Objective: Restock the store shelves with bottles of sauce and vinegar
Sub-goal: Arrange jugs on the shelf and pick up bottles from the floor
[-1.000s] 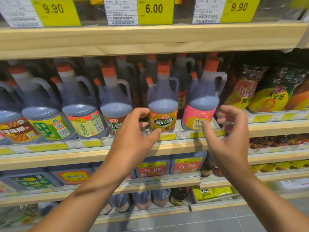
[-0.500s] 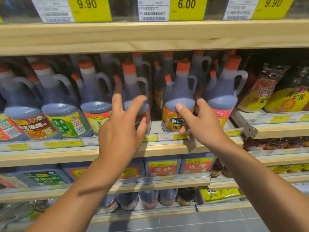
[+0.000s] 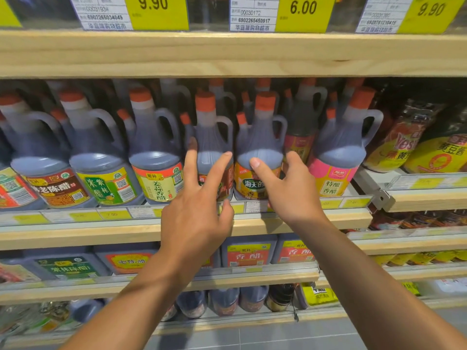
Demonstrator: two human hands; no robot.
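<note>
The vinegar shelf [image 3: 316,218] looks nearly full. Left hand [image 3: 195,205], fingers spread, touches a dark-labelled vinegar jug [image 3: 213,157]; right hand [image 3: 290,190], fingers loose, reaches around the yellow-labelled jug [image 3: 259,157] beside it. Neither clamps; only straightening seems left here.
</note>
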